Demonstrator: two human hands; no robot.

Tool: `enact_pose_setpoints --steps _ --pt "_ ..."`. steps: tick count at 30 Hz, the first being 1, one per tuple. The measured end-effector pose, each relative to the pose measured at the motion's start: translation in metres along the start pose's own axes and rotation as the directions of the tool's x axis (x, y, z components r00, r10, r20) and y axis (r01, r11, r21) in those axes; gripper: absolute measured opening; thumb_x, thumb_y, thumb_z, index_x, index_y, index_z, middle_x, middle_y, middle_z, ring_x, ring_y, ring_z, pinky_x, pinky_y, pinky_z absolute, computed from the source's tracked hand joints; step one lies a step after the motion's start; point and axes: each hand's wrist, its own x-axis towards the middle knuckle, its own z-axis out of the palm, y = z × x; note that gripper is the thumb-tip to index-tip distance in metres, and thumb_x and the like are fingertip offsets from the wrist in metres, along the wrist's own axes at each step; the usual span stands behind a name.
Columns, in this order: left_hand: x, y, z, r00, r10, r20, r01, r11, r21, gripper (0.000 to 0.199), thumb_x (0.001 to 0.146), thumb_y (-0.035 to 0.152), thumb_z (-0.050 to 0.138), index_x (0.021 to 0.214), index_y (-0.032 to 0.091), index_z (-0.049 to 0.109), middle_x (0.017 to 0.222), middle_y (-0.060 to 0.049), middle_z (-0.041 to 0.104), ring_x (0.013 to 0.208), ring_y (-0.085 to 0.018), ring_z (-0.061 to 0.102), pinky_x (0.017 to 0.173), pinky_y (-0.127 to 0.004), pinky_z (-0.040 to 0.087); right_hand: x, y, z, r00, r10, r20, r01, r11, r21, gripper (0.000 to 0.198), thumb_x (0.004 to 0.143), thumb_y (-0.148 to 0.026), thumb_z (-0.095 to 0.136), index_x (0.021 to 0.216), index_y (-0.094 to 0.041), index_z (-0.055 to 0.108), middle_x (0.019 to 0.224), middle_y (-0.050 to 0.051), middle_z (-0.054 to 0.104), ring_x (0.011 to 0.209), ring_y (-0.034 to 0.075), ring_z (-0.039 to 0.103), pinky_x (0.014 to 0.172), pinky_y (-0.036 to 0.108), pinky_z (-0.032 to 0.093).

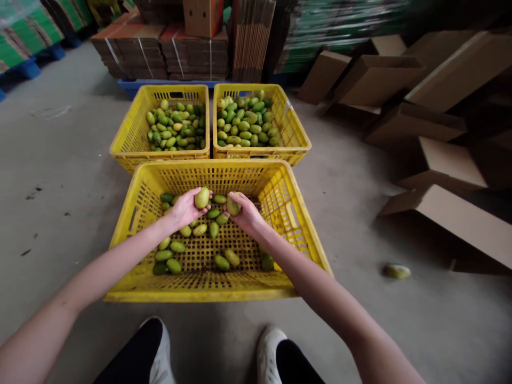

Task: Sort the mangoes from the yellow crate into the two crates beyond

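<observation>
Left hand (185, 208) and right hand (245, 215) are each clasping a mango (202, 198), loose fruit (214, 230) seemingly remaining, far crates (160, 155) holding plenty.

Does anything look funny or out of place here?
Yes, one greenish fruit lies alone on the floor at the right, outside the yellow crates. The other fruits I can see are in the crates or in the left hand and right hand. Nearby cardboard boxes also lie jumbled at different angles.

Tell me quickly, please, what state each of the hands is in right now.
Left hand: closed around a yellow-green fruit.
Right hand: closed around another fruit, partly hidden by the fingers.
</observation>
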Motion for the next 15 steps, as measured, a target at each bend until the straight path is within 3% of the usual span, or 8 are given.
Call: enact_pose_setpoints --steps 3,7,12,15 --pt "0.000 -0.003 0.003 1.000 -0.002 -0.025 0.003 0.999 0.039 0.027 0.096 0.033 0.046 0.095 0.012 0.064 0.066 -0.003 0.061 0.045 -0.010 0.053 0.040 -0.018 0.041 0.000 0.000 -0.001 0.999 0.030 0.032 -0.030 0.999 0.016 0.023 0.073 -0.033 0.079 0.079 -0.020 0.061 0.070 -0.003 0.064 0.057 0.011 0.059 0.045 0.020 0.044" --pt "0.000 -0.007 0.003 1.000 0.010 0.009 -0.010 0.999 0.053 0.036 0.096 0.042 0.045 0.080 0.014 0.061 0.058 -0.002 0.057 0.040 -0.009 0.049 0.040 -0.020 0.041 0.003 0.000 -0.003 0.989 0.123 0.086 -0.126 0.992 0.028 0.028 0.084 -0.045 0.065 0.093 -0.019 0.066 0.067 0.000 0.066 0.052 0.013 0.058 0.043 0.021 0.045" --pt "-0.002 0.007 0.012 0.989 0.139 0.053 -0.136 0.989 -0.050 0.027 0.094 0.027 0.042 0.087 0.014 0.065 0.070 -0.002 0.065 0.030 -0.004 0.035 0.030 -0.019 0.027 0.008 -0.022 0.007 0.995 0.001 0.102 -0.008 0.998 0.062 0.024 0.085 -0.042 0.063 0.093 -0.020 0.067 0.076 -0.001 0.069 0.038 0.007 0.043 0.032 0.020 0.032" --pt "-0.001 0.020 0.035 0.974 0.225 0.030 -0.210 0.945 -0.250 0.026 0.093 0.024 0.042 0.090 0.016 0.066 0.066 0.000 0.063 0.039 -0.006 0.047 0.039 -0.018 0.040 0.014 -0.043 0.023 0.994 -0.094 0.050 0.081 0.973 0.218 0.017 0.082 -0.037 0.067 0.086 -0.021 0.067 0.079 -0.001 0.070 0.049 0.008 0.055 0.041 0.020 0.046"
